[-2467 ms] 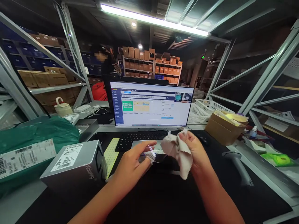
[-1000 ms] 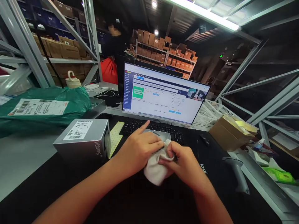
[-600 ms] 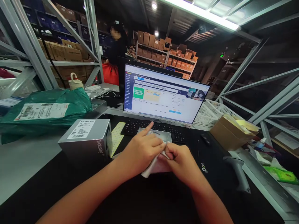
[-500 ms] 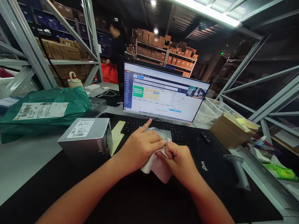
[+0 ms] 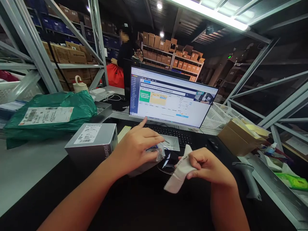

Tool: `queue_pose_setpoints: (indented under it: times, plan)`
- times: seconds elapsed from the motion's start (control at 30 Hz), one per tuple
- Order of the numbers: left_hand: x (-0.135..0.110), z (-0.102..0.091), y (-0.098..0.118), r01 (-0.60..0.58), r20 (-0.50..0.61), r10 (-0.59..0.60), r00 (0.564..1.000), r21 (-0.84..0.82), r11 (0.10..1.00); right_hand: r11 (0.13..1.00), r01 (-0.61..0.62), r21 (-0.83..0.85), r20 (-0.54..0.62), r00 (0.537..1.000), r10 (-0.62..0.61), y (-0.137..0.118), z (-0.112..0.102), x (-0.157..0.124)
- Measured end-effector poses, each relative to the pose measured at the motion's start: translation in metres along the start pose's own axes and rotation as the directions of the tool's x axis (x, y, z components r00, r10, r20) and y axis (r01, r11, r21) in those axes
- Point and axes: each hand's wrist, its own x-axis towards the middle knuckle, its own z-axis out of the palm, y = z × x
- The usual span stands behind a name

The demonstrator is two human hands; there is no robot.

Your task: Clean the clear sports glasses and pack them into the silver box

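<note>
My right hand (image 5: 209,165) pinches a white cloth (image 5: 179,173) with zigzag-cut edges; the cloth hangs down from the fingers. A little to the left, my left hand (image 5: 141,146) grips a crinkled clear plastic bag (image 5: 160,152) between thumb and fingers, its index finger pointing up. What the bag holds is mostly hidden by that hand. Between the hands shows a dark glossy piece (image 5: 169,162) with a thin curved rim; its kind is unclear. Behind them an open white box (image 5: 173,142) sits in front of the black keyboard (image 5: 185,138).
A grey Wakening box (image 5: 89,144) and a green parcel (image 5: 48,112) stand to the left. The monitor (image 5: 168,99) is behind the keyboard. To the right are a mouse (image 5: 213,144), a barcode scanner (image 5: 247,179) and a cardboard box (image 5: 237,138). A person (image 5: 125,48) stands beyond.
My hands, close together on the cloth before, have moved apart. The right hand has drawn the cloth to the right; the plastic bag and the dark glossy piece now show.
</note>
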Motion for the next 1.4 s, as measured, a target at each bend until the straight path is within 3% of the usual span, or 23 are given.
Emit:
queue_pose_setpoints:
  times: [0.2,0.33,0.5,0.6,0.7,0.87,0.93,1.0,1.13,1.2,1.27,1.33,1.4]
  plan:
    - [0.001,0.009,0.002,-0.024,-0.012,0.025,1.0,0.067,0.997,0.987,0.031,-0.157,-0.104,0.993,-0.047,-0.008,0.009,0.001]
    - [0.001,0.021,0.015,-0.095,0.036,0.089,0.995,0.183,0.979,0.962,-0.029,-0.271,-0.185,0.982,-0.022,-0.011,0.035,0.007]
    - [0.002,0.024,0.015,-0.177,0.078,0.164,0.983,0.208,0.962,0.973,-0.097,-0.208,-0.353,0.936,0.018,-0.009,0.062,0.019]
    - [0.002,0.015,0.009,-0.141,0.08,0.133,0.988,0.104,0.984,0.995,-0.056,-0.083,-0.152,0.987,0.042,-0.008,0.049,0.015]
    - [0.001,0.008,0.006,-0.122,0.08,0.12,0.99,0.03,0.992,0.997,0.017,-0.072,0.053,0.998,-0.013,-0.004,0.025,0.006]
    - [-0.001,0.013,0.011,-0.125,0.051,0.123,0.991,0.035,0.992,0.997,0.06,-0.05,0.114,0.992,-0.054,0.002,0.008,0.001]
    - [-0.001,0.02,0.015,-0.133,0.031,0.131,0.991,0.081,0.988,0.998,0.036,-0.052,0.072,0.997,-0.032,-0.001,0.014,0.004]
    - [-0.001,0.027,0.021,-0.174,0.017,0.174,0.985,0.147,0.974,0.994,-0.016,-0.105,-0.044,0.999,0.011,-0.006,0.027,0.007]
    - [-0.001,0.032,0.025,-0.251,0.006,0.256,0.967,0.225,0.941,0.966,-0.09,-0.244,-0.324,0.946,0.007,-0.013,0.05,0.01]
    - [0.0,0.027,0.021,-0.24,0.0,0.244,0.97,0.194,0.951,0.966,-0.041,-0.253,-0.27,0.962,-0.03,-0.012,0.045,0.008]
    - [0.0,0.019,0.016,-0.216,0.001,0.218,0.976,0.14,0.966,0.974,0.042,-0.223,-0.078,0.995,-0.06,-0.009,0.03,0.004]
    - [0.0,0.012,0.013,-0.195,0.015,0.194,0.981,0.088,0.977,0.978,0.096,-0.187,0.107,0.991,-0.077,-0.008,0.013,-0.001]
    - [0.0,0.012,0.014,-0.191,0.025,0.189,0.982,0.065,0.98,0.98,0.091,-0.174,0.155,0.986,-0.064,-0.008,0.003,-0.004]
